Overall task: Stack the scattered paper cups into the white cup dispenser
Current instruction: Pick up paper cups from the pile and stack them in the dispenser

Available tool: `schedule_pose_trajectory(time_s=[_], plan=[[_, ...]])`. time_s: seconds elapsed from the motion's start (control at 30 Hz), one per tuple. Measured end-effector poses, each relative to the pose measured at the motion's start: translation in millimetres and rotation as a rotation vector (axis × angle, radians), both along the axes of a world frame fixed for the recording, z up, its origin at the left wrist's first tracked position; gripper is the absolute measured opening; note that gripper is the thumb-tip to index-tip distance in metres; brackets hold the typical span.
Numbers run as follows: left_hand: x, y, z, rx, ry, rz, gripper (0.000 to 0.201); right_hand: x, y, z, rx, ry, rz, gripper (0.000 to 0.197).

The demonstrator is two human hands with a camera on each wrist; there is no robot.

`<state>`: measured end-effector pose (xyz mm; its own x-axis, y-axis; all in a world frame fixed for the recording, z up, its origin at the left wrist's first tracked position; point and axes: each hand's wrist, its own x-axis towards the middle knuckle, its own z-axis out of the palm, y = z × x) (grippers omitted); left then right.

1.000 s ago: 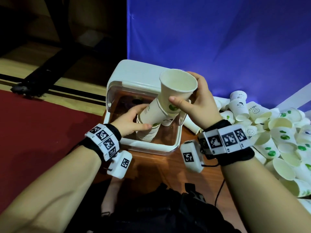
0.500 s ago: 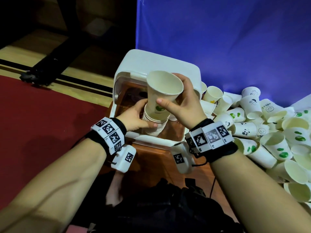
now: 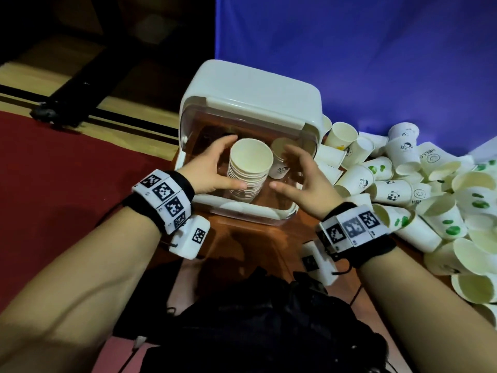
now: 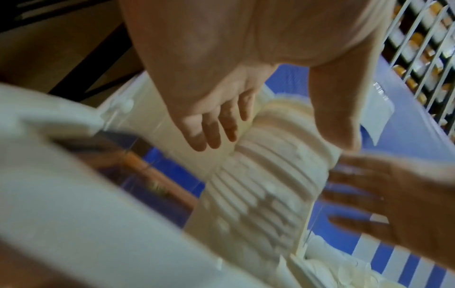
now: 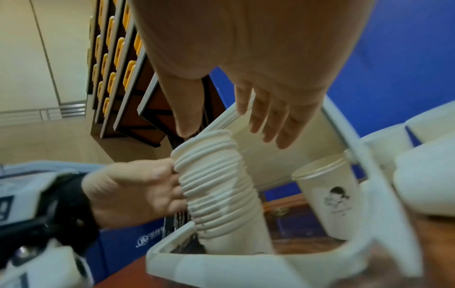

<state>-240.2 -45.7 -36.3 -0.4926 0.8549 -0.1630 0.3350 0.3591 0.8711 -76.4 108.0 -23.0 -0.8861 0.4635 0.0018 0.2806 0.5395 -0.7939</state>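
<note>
The white cup dispenser [image 3: 255, 87] stands open on the wooden surface. A tall stack of nested paper cups [image 3: 251, 160] stands upright inside it. My left hand [image 3: 233, 162] grips the stack, thumb in front and fingers behind; the left wrist view shows the hand [image 4: 278, 134] around the ribbed stack of rims [image 4: 268, 181]. My right hand [image 3: 279, 168] hovers just right of the stack with straight, spread fingers and holds nothing; in its wrist view it [image 5: 229, 134] is just above the stack [image 5: 211, 185]. A single printed cup [image 5: 327, 202] stands beside the stack in the dispenser.
A big pile of loose paper cups [image 3: 416, 184] lies right of the dispenser against the blue backdrop [image 3: 349, 49]. Red carpet [image 3: 67, 170] lies to the left. A dark bag [image 3: 255, 319] sits between my forearms.
The cup my right hand held has been pushed down onto the stack, and that hand has let go and opened. The stack now stands upright and lower in the dispenser.
</note>
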Motion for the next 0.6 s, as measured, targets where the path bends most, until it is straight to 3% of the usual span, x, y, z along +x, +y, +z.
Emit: schedule_pose_trajectory(time_s=[0.13, 0.23, 0.4, 0.5, 0.6], plan=[[11.5, -17.1, 31.2, 0.083, 0.238, 0.046, 0.089, 42.9, 20.6, 2.9, 0.14, -0.085, -0.028, 0.053], [36.4, -18.9, 64.5, 0.136, 0.382, 0.021, 0.075, 77.0, 37.8, 5.4, 0.25, -0.16, -0.048, 0.045], [97.0, 16.6, 88.3, 0.125, 0.319, -0.067, 0.042, 136.3, 80.4, 3.4, 0.309, -0.307, -0.178, 0.034], [127.1, 56.2, 71.8, 0.048, 0.215, -0.118, 0.032, 170.2, 109.6, 1.6, 0.44, -0.448, -0.237, 0.029], [148.6, 102.5, 46.7, -0.102, 0.232, -0.134, 0.032, 193.3, 140.7, -1.4, 0.576, -0.648, -0.201, 0.029]])
